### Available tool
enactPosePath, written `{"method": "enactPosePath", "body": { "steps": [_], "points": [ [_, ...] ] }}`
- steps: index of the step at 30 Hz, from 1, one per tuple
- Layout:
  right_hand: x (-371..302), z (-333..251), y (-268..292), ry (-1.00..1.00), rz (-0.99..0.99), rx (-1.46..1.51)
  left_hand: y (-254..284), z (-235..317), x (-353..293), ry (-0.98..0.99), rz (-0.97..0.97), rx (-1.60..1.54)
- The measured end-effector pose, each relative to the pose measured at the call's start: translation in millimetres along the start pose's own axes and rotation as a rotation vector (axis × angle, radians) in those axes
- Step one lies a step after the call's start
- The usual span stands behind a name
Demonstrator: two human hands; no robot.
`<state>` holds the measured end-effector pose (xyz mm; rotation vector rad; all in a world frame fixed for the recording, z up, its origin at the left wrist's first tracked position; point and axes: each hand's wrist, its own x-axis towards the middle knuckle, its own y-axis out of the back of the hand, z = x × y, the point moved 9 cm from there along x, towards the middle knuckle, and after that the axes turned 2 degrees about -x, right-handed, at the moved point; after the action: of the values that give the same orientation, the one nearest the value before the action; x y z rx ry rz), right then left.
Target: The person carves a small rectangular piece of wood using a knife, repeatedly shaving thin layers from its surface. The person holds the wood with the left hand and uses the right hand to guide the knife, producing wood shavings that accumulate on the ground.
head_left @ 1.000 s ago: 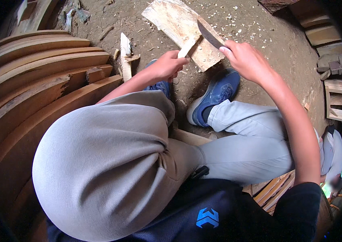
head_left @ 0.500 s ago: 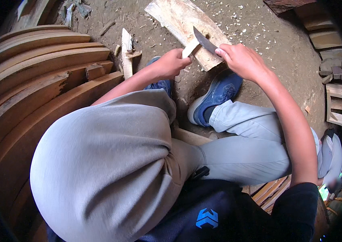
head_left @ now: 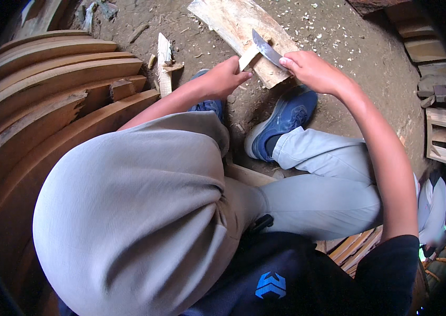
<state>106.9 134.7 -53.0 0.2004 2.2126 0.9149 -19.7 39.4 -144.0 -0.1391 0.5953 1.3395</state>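
My left hand (head_left: 224, 78) grips a small pale stick of wood (head_left: 248, 57), standing it on a rough wooden block (head_left: 233, 23) that lies on the dirt floor. My right hand (head_left: 311, 71) holds a knife (head_left: 266, 48) by its handle, and the grey blade rests against the upper end of the stick. Both hands work just beyond my blue shoes (head_left: 283, 118) and my bent knees in grey trousers (head_left: 144, 210).
Curved wooden planks (head_left: 49, 89) are stacked on the left. A split piece of wood (head_left: 164, 63) stands by them. Wood chips litter the dirt floor (head_left: 349, 37). Wooden pieces and tools (head_left: 441, 116) lie at the right edge.
The knife blade has moved from above the block down onto the upper end of the stick. My left hand keeps its hold on the stick.
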Motion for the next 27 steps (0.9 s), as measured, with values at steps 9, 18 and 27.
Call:
{"method": "enactPosePath", "body": {
  "steps": [9,18,27],
  "points": [
    [22.7,-13.5,-15.0,0.083,0.051,0.225,-7.8,-2.9,-11.1,0.167,-0.063,-0.169],
    [-42.3,-23.4,40.2,-0.097,0.248,-0.188,-15.7,27.2,-35.8,0.242,-0.257,-0.574],
    [-64.0,-33.0,10.5,-0.039,0.375,-0.149,-20.0,51.6,-41.2,0.177,-0.358,-0.829]
  ]
}}
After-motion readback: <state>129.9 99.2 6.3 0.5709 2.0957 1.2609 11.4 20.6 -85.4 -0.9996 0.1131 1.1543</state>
